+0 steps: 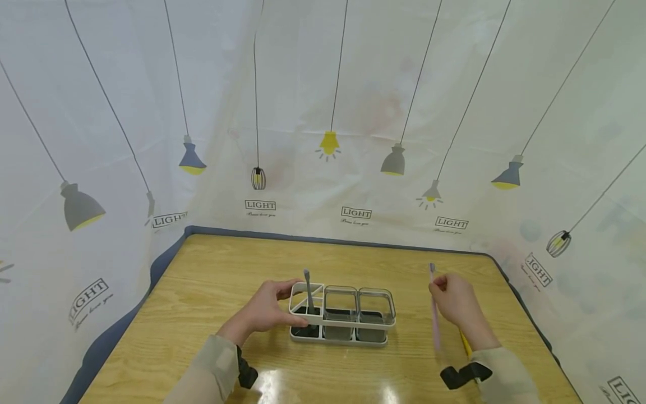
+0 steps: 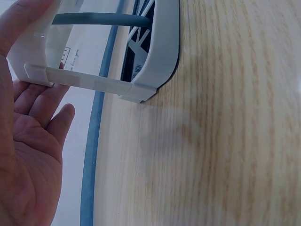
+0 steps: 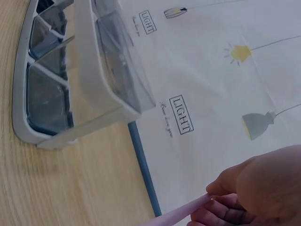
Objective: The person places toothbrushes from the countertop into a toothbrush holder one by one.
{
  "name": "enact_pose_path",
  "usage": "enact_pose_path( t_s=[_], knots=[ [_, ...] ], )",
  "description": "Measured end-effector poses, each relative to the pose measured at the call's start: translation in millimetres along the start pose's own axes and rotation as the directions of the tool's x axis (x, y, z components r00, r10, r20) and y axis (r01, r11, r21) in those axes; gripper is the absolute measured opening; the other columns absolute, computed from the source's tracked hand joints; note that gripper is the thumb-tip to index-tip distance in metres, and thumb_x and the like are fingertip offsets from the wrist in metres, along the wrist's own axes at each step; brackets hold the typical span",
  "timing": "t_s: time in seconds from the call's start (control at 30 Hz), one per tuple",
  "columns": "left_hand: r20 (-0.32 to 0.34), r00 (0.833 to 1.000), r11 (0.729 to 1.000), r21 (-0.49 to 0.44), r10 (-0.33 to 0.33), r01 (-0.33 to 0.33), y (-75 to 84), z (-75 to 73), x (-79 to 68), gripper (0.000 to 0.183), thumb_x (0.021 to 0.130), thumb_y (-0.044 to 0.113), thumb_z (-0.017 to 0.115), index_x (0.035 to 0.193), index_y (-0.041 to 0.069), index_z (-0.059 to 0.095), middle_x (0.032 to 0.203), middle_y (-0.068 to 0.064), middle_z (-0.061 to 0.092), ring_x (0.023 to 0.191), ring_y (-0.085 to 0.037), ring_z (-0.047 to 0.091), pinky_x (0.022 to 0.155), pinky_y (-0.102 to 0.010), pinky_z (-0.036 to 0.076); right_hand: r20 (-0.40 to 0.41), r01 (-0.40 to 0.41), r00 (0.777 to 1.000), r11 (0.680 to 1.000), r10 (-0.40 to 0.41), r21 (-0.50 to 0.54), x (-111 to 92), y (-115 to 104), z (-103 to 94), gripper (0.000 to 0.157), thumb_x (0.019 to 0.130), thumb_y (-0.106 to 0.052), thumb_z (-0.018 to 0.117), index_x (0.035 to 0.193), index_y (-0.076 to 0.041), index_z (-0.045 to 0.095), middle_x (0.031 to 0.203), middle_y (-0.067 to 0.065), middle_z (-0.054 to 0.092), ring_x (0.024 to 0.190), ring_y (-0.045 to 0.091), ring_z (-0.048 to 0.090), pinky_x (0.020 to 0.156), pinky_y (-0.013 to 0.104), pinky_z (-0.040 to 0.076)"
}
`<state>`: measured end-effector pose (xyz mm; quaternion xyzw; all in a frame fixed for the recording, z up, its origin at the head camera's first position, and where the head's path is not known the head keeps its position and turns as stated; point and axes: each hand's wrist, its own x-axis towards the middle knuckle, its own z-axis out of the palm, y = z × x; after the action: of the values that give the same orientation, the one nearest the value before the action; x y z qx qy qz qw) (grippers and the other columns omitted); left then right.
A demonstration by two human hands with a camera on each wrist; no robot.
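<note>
A white toothbrush holder (image 1: 348, 324) stands on the table, two clear cups (image 1: 341, 303) in its middle and right places. My left hand (image 1: 262, 308) grips its left end, thumb along the front and fingers behind the rim. A grey-blue toothbrush (image 1: 309, 292) leans upright in the left divided section; its handle (image 2: 101, 19) crosses the holder's gap in the left wrist view. To the right of the holder, my right hand (image 1: 456, 300) pinches a pink toothbrush (image 1: 435, 331) below its bluish head. The pink handle (image 3: 181, 213) slants down from the fingertips in the right wrist view.
A thin yellow thing (image 1: 465, 343) lies on the table under my right wrist, partly hidden by it. The wooden table (image 1: 227, 258) has a dark blue edge. A pale sheet (image 1: 298, 84) printed with lamps surrounds it at the back and sides.
</note>
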<state>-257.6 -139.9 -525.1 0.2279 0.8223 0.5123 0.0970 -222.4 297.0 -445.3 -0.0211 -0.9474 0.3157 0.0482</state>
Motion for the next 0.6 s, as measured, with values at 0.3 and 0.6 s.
enact_pose_path(
  t_s=[0.3,0.6],
  knots=[
    [0.005,1.000,1.000,-0.006,0.014,-0.014,-0.8,-0.3,0.6,0.099,0.073,0.040,0.100,0.153,0.003,0.055,0.152,-0.019,0.056,0.137,-0.038,0.056,0.111,-0.056,0.047,-0.074,0.056,0.996,0.998,-0.053,0.041,-4,-25,-2.3,0.028,0.106,-0.012,0.059,0.114,0.014,0.065,0.101,0.023,0.070,0.088,0.031,0.068,0.073,0.043,0.058],
    [0.003,1.000,1.000,-0.006,-0.002,0.002,-1.1,0.2,-0.6,0.102,0.073,0.041,0.100,0.155,0.003,0.053,0.154,-0.019,0.054,0.138,-0.038,0.055,0.111,-0.056,0.047,-0.175,0.115,0.980,0.990,-0.099,0.085,-3,-48,-5.6,0.026,0.107,-0.012,0.058,0.113,0.012,0.067,0.098,0.020,0.070,0.085,0.029,0.068,0.070,0.034,0.057]
  ],
)
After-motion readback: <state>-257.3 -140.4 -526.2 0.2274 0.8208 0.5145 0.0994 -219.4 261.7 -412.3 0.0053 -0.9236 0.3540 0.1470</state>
